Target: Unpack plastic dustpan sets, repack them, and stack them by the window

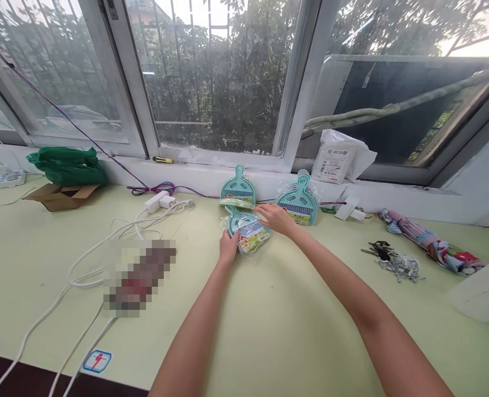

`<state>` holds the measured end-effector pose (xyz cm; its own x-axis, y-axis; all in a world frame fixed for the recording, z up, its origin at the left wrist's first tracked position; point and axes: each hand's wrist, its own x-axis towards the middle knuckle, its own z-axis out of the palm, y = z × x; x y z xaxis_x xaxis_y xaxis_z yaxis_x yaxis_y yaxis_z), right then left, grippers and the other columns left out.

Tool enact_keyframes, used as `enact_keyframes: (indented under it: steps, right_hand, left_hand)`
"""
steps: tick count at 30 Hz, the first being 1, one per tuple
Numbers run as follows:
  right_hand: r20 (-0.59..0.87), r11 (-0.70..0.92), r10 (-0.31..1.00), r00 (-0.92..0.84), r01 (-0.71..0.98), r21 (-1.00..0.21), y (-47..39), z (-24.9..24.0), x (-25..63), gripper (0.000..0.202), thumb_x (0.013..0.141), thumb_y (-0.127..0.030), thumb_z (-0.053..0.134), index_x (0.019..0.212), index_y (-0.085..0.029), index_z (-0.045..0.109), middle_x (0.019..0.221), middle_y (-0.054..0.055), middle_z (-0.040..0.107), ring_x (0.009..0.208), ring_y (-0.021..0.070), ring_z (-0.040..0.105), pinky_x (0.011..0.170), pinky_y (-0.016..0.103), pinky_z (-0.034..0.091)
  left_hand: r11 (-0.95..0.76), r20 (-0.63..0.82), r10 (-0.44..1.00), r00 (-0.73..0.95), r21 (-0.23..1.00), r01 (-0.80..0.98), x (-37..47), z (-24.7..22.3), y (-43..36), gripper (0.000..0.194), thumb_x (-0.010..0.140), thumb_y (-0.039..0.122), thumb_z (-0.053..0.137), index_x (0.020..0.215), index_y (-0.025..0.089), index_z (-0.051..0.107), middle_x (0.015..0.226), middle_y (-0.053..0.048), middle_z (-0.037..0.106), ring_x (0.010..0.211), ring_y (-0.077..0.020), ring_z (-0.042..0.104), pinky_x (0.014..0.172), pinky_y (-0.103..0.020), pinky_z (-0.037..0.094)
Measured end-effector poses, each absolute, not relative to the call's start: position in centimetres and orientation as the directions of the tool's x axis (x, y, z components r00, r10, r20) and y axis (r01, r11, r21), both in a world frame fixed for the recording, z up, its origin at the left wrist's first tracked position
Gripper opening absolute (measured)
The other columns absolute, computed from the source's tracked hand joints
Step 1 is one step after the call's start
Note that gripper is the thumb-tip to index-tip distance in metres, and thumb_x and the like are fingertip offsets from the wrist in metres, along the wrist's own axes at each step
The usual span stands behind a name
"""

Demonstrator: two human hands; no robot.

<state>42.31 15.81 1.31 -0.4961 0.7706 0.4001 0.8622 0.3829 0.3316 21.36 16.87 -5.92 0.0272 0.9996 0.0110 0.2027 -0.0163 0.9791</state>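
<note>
Near the wall, my left hand is closed on the left side of a plastic-wrapped teal dustpan and brush set with a colourful label. The set is tilted, its handle toward the wall. My right hand reaches over its upper right edge, fingers closed at the end of a pale green edge, the thumb near the wrapped set. Behind, a second dustpan set leans upright against the wall, its lower part hidden by that pale edge. To the right stand several stacked dustpan sets, partly behind my right hand.
White cables and chargers, a blurred object and a cardboard box with a green bag lie left. Rightward are keys, a folded umbrella and a white package. A screwdriver rests on the sill.
</note>
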Motion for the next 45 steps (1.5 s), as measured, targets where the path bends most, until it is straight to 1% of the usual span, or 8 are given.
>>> enact_keyframes:
  steps: [4, 10, 14, 18, 24, 32, 38, 45]
  right_hand:
    - [0.417, 0.441, 0.693, -0.588, 0.803, 0.401, 18.9, 4.5, 34.9, 0.039, 0.094, -0.032, 0.048, 0.131, -0.019, 0.045, 0.123, 0.007, 0.059, 0.105, 0.0215, 0.055, 0.083, 0.03, 0.044]
    - [0.449, 0.338, 0.726, -0.52, 0.84, 0.426, 24.1, 6.1, 33.6, 0.042, 0.091, -0.008, 0.04, 0.129, -0.024, 0.048, 0.124, 0.007, 0.058, 0.105, 0.023, 0.052, 0.079, 0.031, 0.044]
    - [0.714, 0.028, 0.7, -0.03, 1.0, 0.015, 29.0, 7.5, 35.8, 0.042, 0.092, -0.024, 0.047, 0.133, -0.017, 0.044, 0.126, 0.019, 0.055, 0.113, 0.0314, 0.052, 0.088, 0.041, 0.044]
    - [0.545, -0.224, 0.757, 0.36, 0.927, -0.302, 32.5, 7.6, 36.9, 0.035, 0.092, -0.033, 0.047, 0.117, -0.009, 0.054, 0.095, 0.023, 0.066, 0.092, 0.0314, 0.063, 0.076, 0.04, 0.047]
    - [0.549, -0.038, 0.827, 0.12, 0.987, -0.158, 32.5, 4.7, 38.4, 0.029, 0.088, -0.029, 0.053, 0.113, -0.015, 0.054, 0.113, 0.017, 0.062, 0.107, 0.0301, 0.057, 0.087, 0.042, 0.045]
    - [0.505, 0.047, 0.861, -0.052, 0.999, 0.022, 30.4, 0.6, 39.5, 0.073, 0.079, -0.009, 0.047, 0.148, -0.018, 0.024, 0.149, 0.015, 0.037, 0.133, 0.0296, 0.038, 0.101, 0.048, 0.04]
    - [0.384, 0.017, 0.923, 0.0, 0.999, -0.042, 31.3, -0.9, 39.4, 0.087, 0.08, -0.008, 0.037, 0.151, -0.023, -0.01, 0.161, 0.007, 0.007, 0.148, 0.0247, 0.004, 0.112, 0.064, 0.005]
    - [0.636, 0.122, 0.768, 0.078, 0.957, -0.264, 25.8, -0.2, 38.6, 0.062, 0.09, -0.018, 0.028, 0.15, -0.018, 0.015, 0.155, 0.012, 0.024, 0.145, 0.0251, 0.014, 0.113, 0.058, 0.015]
  left_hand:
    - [0.007, -0.014, 0.999, 0.028, 0.969, 0.247, 21.3, -5.6, 16.6, 0.012, 0.082, 0.031, 0.054, 0.083, 0.02, 0.051, 0.09, -0.007, 0.066, 0.086, -0.0211, 0.062, 0.075, -0.03, 0.046]
    - [-0.013, 0.005, 1.0, 0.03, 0.952, 0.306, 21.0, -4.9, 16.0, 0.01, 0.083, 0.027, 0.053, 0.09, 0.02, 0.054, 0.101, -0.01, 0.068, 0.096, -0.0228, 0.062, 0.08, -0.03, 0.045]
    - [-0.027, 0.004, 0.998, 0.067, 0.936, 0.351, 20.9, -5.1, 16.1, 0.012, 0.084, 0.027, 0.053, 0.093, 0.019, 0.054, 0.105, -0.011, 0.068, 0.098, -0.0225, 0.063, 0.08, -0.028, 0.044]
    - [-0.024, -0.004, 0.997, 0.078, 0.934, 0.356, 20.9, -5.2, 16.2, 0.013, 0.084, 0.028, 0.052, 0.094, 0.018, 0.055, 0.102, -0.012, 0.069, 0.093, -0.0228, 0.064, 0.077, -0.028, 0.044]
    - [-0.026, -0.002, 0.997, 0.078, 0.934, 0.357, 21.0, -5.2, 16.1, 0.017, 0.084, 0.029, 0.053, 0.096, 0.018, 0.055, 0.105, -0.014, 0.068, 0.097, -0.025, 0.063, 0.08, -0.03, 0.043]
    - [-0.02, -0.01, 0.997, 0.074, 0.917, 0.398, 21.1, -4.9, 15.8, 0.019, 0.084, 0.032, 0.052, 0.098, 0.018, 0.055, 0.107, -0.016, 0.068, 0.1, -0.027, 0.063, 0.08, -0.03, 0.043]
    - [-0.03, -0.002, 0.997, 0.083, 0.922, 0.387, 21.2, -5.1, 15.7, 0.019, 0.084, 0.034, 0.051, 0.095, 0.019, 0.055, 0.103, -0.013, 0.068, 0.094, -0.0262, 0.063, 0.076, -0.031, 0.043]
    - [0.002, -0.014, 0.994, 0.108, 0.993, 0.116, 21.4, -6.9, 17.7, 0.015, 0.077, 0.029, 0.06, 0.088, 0.02, 0.054, 0.097, -0.01, 0.068, 0.094, -0.0259, 0.063, 0.082, -0.034, 0.045]
